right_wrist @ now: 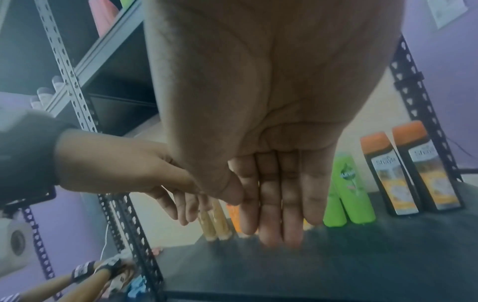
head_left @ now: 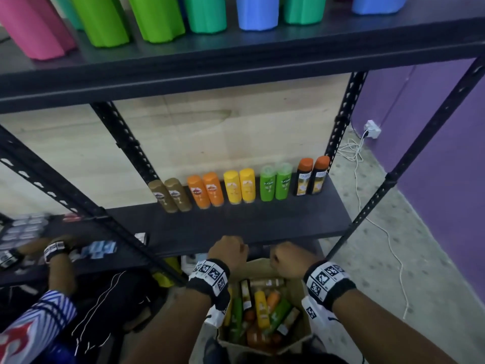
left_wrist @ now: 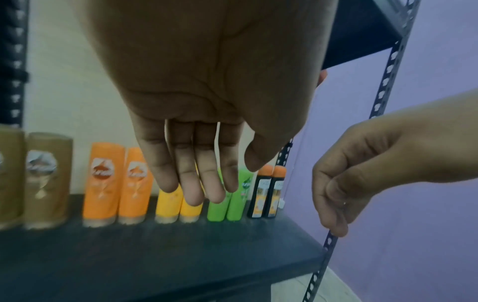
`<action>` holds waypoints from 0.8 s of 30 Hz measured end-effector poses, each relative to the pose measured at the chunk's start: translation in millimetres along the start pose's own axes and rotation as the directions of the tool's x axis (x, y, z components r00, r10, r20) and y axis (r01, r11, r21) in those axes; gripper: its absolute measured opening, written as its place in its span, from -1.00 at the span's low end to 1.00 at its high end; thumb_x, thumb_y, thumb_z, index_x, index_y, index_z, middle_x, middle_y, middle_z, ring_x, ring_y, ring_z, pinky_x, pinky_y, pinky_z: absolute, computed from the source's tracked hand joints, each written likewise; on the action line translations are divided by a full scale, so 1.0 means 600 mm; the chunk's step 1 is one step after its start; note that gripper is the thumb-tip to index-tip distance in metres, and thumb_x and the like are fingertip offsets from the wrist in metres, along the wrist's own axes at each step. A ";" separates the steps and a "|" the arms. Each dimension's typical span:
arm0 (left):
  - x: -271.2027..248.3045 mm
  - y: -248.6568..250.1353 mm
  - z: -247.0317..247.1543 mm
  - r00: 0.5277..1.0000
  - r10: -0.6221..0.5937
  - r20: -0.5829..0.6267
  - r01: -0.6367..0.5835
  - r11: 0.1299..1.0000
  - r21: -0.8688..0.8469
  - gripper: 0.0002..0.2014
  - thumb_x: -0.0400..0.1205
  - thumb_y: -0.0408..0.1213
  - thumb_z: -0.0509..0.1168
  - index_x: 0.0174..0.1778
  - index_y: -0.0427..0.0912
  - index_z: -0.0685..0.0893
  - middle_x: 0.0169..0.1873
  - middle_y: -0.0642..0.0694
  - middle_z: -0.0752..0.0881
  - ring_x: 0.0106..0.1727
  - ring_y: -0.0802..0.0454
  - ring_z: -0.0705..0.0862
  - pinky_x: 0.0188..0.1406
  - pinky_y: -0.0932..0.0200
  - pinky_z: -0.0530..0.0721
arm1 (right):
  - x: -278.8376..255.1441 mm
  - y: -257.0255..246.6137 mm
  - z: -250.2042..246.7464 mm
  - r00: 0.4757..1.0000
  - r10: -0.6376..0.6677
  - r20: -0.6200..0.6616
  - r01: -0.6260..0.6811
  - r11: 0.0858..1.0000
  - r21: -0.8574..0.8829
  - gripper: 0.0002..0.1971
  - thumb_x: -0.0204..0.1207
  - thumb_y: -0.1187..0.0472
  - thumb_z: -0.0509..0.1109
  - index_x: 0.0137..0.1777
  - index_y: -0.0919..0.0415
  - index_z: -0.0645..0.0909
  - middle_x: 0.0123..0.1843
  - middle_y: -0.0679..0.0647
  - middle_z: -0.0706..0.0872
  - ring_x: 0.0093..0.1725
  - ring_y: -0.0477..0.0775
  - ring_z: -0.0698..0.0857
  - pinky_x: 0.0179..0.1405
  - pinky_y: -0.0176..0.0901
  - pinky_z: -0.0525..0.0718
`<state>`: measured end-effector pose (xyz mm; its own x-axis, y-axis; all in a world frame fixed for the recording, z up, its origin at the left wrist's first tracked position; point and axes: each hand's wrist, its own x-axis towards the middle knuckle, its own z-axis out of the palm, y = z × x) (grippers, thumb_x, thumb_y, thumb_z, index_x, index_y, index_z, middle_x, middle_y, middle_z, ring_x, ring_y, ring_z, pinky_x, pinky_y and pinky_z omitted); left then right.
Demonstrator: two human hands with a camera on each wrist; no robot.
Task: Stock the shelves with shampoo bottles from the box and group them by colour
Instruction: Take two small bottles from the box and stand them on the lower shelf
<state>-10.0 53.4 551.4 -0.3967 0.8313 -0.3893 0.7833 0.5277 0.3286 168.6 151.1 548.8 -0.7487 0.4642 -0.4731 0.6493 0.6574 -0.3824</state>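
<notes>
On the dark lower shelf (head_left: pixel 236 224) stand pairs of shampoo bottles along the back: brown (head_left: pixel 170 197), orange (head_left: pixel 208 190), yellow (head_left: pixel 240 186), green (head_left: pixel 275 182) and black with orange caps (head_left: pixel 312 177). Below the shelf's front edge sits the cardboard box (head_left: pixel 262 267) with several mixed bottles lying in it. My left hand (head_left: pixel 228 248) and right hand (head_left: pixel 288 256) hover side by side over the box at the shelf edge. In the left wrist view the left fingers (left_wrist: pixel 196 183) hang straight and hold nothing. The right fingers (right_wrist: pixel 279 204) are likewise relaxed and hold nothing.
Large pink, green and blue containers (head_left: pixel 157 17) fill the upper shelf. Another person's arm (head_left: pixel 56 249) reaches into the neighbouring rack on the left. A slotted black upright (head_left: pixel 409 153) stands at the right. A white cable and plug (head_left: pixel 372 129) lie near the purple wall.
</notes>
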 end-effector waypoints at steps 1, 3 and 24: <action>-0.005 -0.008 0.013 1.000 -0.016 0.023 0.016 1.000 -0.004 -0.68 0.76 -0.03 0.18 -0.01 -0.20 0.70 0.07 -0.26 0.77 0.09 -0.27 0.74 0.11 -0.09 0.75 | 0.000 0.000 0.013 1.000 0.010 0.028 -0.010 1.000 -0.013 -0.72 0.66 0.20 0.23 -0.33 0.15 0.51 -0.29 0.06 0.57 -0.33 0.08 0.55 -0.31 -0.06 0.51; -0.017 -0.023 0.039 0.995 -0.056 0.078 0.055 0.998 0.012 -0.68 0.76 -0.04 0.16 -0.03 -0.21 0.67 0.08 -0.29 0.77 0.08 -0.28 0.75 0.10 -0.09 0.75 | -0.004 0.000 0.033 0.997 0.034 0.071 -0.034 0.999 -0.008 -0.75 0.65 0.18 0.21 -0.25 0.19 0.57 -0.22 0.11 0.64 -0.28 0.12 0.61 -0.26 -0.02 0.57; -0.064 -0.094 0.225 0.847 -0.424 0.320 0.431 0.901 0.053 -0.56 0.80 0.02 0.10 0.22 -0.26 0.70 0.23 -0.24 0.75 0.23 -0.22 0.74 0.15 0.01 0.71 | 0.020 0.053 0.201 0.911 0.004 0.412 -0.023 0.999 0.042 -0.72 0.71 0.00 0.23 -0.06 0.20 0.59 0.04 0.26 0.69 -0.09 0.18 0.59 0.05 0.01 0.65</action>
<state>25.2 -31.7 431.7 -0.5149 0.4248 -0.7446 0.5605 0.8240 0.0825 196.6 105.8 435.3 -0.6246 0.1812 -0.7597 0.6717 0.6208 -0.4042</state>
